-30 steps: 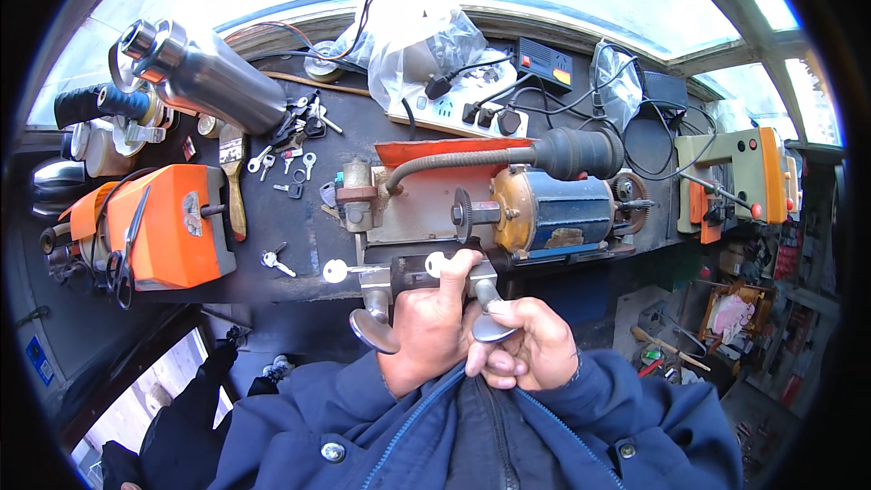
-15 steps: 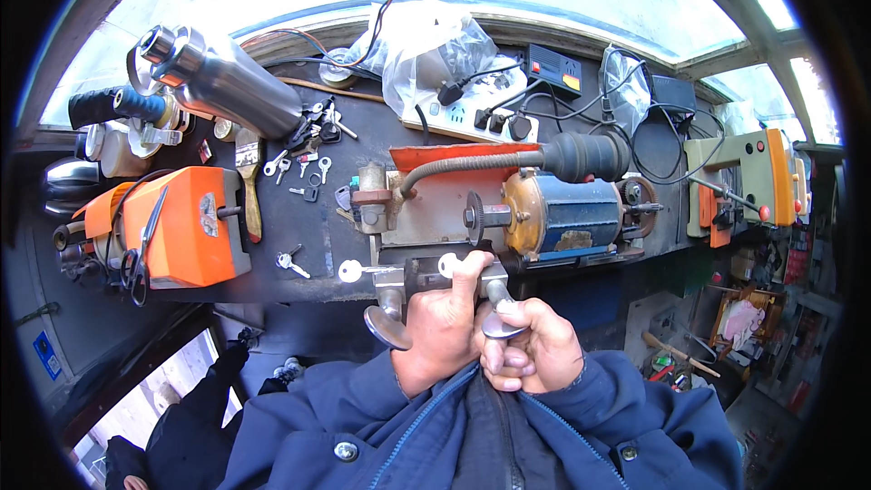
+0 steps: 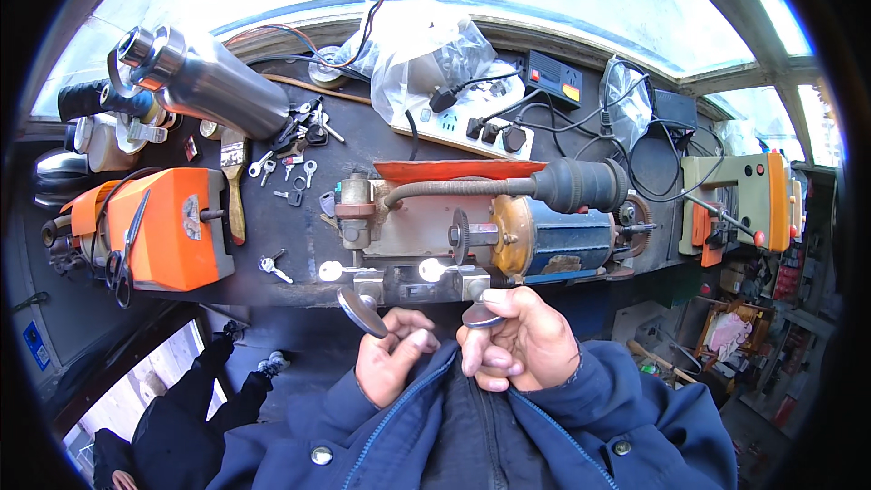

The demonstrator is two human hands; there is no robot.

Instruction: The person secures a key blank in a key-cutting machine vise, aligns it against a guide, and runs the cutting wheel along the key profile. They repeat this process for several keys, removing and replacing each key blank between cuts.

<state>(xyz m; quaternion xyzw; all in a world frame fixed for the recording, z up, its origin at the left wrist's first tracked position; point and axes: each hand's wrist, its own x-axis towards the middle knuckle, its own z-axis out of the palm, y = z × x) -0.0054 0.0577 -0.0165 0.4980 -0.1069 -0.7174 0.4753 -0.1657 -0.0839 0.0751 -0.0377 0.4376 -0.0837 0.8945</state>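
A key-cutting machine with a blue motor stands at the bench's front edge. Two clamps on its carriage each hold a key: the left key and the right key point left. My right hand grips the right clamp's round knob between thumb and fingers. My left hand is just below the left clamp's knob, fingers loosely bent and apart, nothing seen in them. The toothed cutter wheel is behind the right clamp; its motion cannot be told.
Loose keys and a paintbrush lie left on the bench, beside an orange machine with scissors. Behind are a steel flask, power strip and cables. A beige-and-yellow machine stands right. Someone's dark-clothed legs show lower left.
My left hand has come away from the right clamp, moving left and down toward the left knob. My right hand stays on the right knob. The view has shifted slightly.
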